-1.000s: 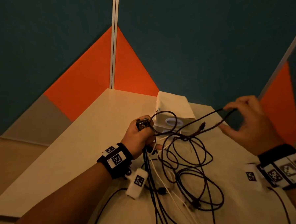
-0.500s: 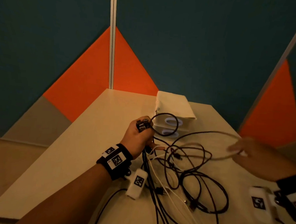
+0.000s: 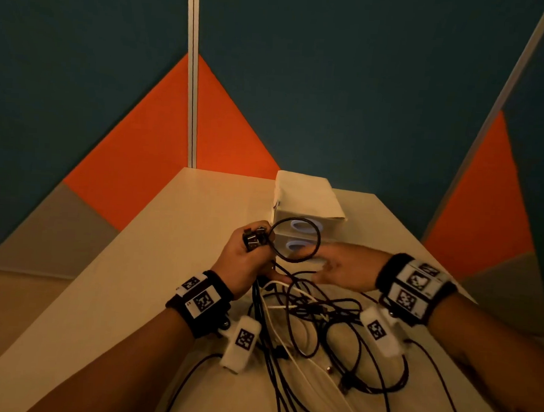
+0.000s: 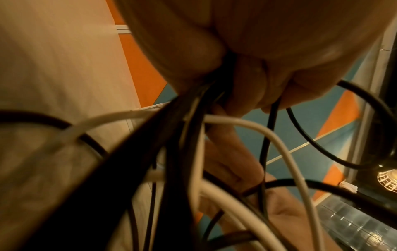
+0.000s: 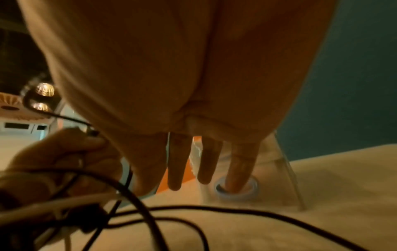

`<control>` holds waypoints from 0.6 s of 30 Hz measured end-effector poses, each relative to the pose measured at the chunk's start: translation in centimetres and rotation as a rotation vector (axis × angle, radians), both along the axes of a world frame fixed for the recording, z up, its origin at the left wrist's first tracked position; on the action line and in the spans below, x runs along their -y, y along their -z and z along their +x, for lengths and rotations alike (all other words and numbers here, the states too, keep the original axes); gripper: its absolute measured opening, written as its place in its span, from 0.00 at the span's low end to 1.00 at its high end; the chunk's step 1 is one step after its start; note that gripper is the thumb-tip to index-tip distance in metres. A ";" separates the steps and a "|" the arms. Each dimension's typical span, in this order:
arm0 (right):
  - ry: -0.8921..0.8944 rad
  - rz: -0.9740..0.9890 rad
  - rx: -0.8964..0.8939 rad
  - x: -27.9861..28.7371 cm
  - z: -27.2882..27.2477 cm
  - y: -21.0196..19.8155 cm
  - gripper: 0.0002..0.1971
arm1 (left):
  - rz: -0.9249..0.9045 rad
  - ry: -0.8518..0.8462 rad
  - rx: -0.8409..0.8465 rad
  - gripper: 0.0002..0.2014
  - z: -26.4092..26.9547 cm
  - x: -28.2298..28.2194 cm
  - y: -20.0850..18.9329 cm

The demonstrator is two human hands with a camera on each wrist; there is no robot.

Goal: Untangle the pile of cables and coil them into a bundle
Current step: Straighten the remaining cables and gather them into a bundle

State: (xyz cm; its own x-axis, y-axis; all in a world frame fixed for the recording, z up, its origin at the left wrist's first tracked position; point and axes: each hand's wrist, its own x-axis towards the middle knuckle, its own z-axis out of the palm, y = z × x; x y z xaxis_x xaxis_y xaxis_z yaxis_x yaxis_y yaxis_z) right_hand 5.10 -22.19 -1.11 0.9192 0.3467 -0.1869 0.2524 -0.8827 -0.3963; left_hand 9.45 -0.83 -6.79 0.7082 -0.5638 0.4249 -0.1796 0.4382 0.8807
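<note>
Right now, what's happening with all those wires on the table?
A person is sorting a tangle of cables on a pale table. The left hand grips a bunch of black and white cable ends, with one small black loop standing up from the fist. The right hand, fingers straight, reaches toward that loop in front of a white box. Most cables lie loose, uncoiled.

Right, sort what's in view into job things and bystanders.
Job: black cables, white cable, plugs gripped in the left hand, right hand reaching in open.
Bystanders: white box, table, wall panels.
</note>
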 end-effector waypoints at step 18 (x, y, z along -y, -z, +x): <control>0.911 0.893 0.006 11.7 -1.8 -2.2 0.15 | -0.020 -0.044 -0.050 0.14 0.3 0.0 0.1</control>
